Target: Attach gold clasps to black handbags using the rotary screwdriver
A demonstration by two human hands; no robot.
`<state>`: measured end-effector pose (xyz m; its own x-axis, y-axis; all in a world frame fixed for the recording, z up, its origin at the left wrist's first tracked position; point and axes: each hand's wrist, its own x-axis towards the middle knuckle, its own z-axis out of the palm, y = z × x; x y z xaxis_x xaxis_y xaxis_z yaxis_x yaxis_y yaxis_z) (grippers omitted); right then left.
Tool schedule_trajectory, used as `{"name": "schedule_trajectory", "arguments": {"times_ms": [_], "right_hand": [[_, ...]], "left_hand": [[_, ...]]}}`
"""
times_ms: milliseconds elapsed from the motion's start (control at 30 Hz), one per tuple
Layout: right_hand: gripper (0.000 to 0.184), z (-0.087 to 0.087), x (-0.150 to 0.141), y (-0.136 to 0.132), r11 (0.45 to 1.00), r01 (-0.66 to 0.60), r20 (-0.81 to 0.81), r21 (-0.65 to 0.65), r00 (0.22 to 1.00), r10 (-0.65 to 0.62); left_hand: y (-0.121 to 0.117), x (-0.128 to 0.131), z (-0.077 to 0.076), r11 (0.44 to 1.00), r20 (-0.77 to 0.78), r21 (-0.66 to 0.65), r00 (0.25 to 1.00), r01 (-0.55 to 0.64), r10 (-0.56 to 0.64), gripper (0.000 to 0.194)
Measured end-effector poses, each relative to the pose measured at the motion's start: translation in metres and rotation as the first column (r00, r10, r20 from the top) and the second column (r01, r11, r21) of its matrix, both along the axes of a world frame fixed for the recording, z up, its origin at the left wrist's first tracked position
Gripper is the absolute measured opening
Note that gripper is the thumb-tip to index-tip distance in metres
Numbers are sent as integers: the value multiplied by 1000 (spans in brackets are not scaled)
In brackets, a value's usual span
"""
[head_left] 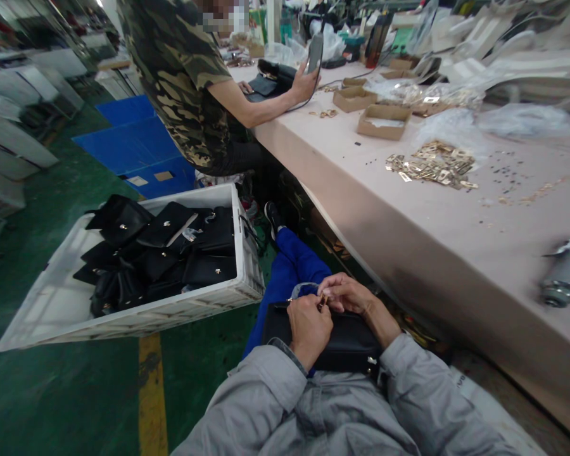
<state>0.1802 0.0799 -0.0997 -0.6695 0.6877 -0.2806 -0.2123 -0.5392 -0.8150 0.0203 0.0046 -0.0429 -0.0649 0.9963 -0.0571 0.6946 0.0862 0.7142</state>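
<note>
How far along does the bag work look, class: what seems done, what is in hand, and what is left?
Perhaps done: black bags with metal clasps, heaped in the white crate, though they might be waiting.
In hand: the left hand and right hand meet at a small gold-coloured piece over the lap bag.
Probably left: that piece; loose metal parts also lie on the table.

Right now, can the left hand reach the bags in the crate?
Probably yes: left hand is busy at the lap bag, but the open crate of black bags is close, only its rim between.
</note>
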Motion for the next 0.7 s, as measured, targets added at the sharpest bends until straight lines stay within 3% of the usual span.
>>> {"name": "schedule_trajectory", "arguments": {"times_ms": [300, 400, 500, 600, 700], "right_hand": [[30, 7, -1, -7, 993, 85, 101, 84, 990, -94], [28, 21, -2, -13, 962, 111, 252, 251, 952, -175], [26, 36, -3, -17, 892, 76, 394, 446, 878, -271], [26, 42, -2, -18, 853, 60, 418, 519, 852, -314], [26, 41, -1, -19, 851, 57, 420, 522, 851, -315]], "left_hand": [[3, 1, 0, 1000, -71, 8, 997, 7, -6, 17], [4, 4, -1, 1000, -70, 16, 998, 7, -6, 18], [6, 4, -3, 999, -58, 43, 998, -1, 3, 17], [9, -5, -8, 998, 158, 9, 986, 56, -57, 16], [21, -24, -11, 978, 408, -69, 900, 196, -152, 21]]}}
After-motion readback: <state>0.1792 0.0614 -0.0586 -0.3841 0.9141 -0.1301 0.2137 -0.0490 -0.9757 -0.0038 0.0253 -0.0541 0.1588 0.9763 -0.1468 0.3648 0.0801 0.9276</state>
